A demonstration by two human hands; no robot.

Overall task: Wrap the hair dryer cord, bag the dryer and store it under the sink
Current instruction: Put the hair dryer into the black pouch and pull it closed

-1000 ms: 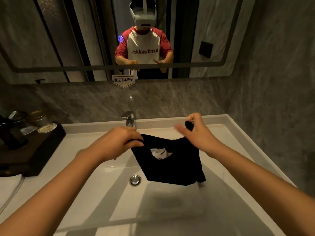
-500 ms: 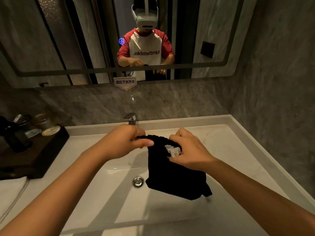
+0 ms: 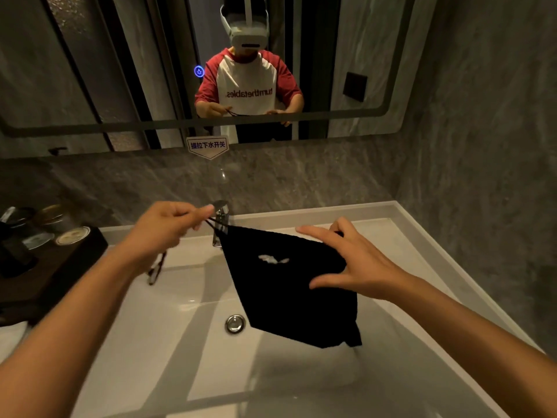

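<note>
The thin black drawstring (image 3: pixel 215 223) is now pulled leftward, pinched by the left hand (image 3: pixel 168 229), while the black fabric drawstring bag (image 3: pixel 289 285) is gripped at its right corner by the right hand (image 3: pixel 349 263), fingers spread.

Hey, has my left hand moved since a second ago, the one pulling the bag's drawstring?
Yes. The left hand has pulled away to the left of the black bag, pinching its drawstring just left of the faucet.
</note>
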